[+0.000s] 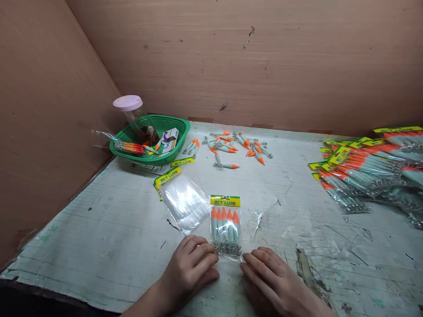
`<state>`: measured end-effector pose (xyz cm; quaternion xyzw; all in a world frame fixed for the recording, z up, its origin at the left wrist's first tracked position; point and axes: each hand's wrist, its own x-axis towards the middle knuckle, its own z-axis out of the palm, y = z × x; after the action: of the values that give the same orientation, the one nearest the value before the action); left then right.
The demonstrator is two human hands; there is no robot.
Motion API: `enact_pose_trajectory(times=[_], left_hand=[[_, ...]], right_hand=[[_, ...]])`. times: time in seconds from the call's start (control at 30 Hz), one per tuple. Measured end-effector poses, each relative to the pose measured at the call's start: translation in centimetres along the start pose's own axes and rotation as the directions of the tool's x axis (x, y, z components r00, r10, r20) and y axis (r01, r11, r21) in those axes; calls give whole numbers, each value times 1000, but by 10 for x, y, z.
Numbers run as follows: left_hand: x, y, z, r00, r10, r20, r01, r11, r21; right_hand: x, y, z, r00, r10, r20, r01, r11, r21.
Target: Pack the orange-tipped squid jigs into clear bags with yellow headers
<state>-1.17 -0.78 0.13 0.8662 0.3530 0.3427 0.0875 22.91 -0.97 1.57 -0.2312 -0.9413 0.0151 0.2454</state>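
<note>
A clear packet of orange-tipped squid lures [225, 224] with a yellow "BET LURE" header lies on the table in front of me. My left hand [191, 268] rests at the packet's lower left corner, fingers bent and touching its open end. My right hand [269, 279] lies flat at the lower right corner, fingertips on the plastic edge. A stack of empty header bags [183, 196] sits just left of the packet. Loose lures [236, 147] are scattered farther back.
A green basket [180, 132] at the back left holds a pink-lidded jar [130, 112], small boxes and more lures. A pile of filled packets [370, 169] covers the right side. Wooden walls close off the back and left. The table covering is torn near the front right.
</note>
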Motion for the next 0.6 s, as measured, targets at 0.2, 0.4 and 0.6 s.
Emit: enact_pose_trajectory(times=[0.2, 0.4, 0.6], left_hand=[[-5, -7, -2, 997, 77, 5, -77, 997, -14], [-10, 1, -1, 1000, 24, -17, -26, 996, -82], [-10, 21, 1, 962, -274, -17, 267, 949, -171]], right_hand=[[0, -2, -4, 999, 22, 32, -26, 990, 138], [-20, -9, 5, 992, 121, -30, -109, 957, 268], [-17, -34, 13, 751, 659, 37, -562, 609, 560]])
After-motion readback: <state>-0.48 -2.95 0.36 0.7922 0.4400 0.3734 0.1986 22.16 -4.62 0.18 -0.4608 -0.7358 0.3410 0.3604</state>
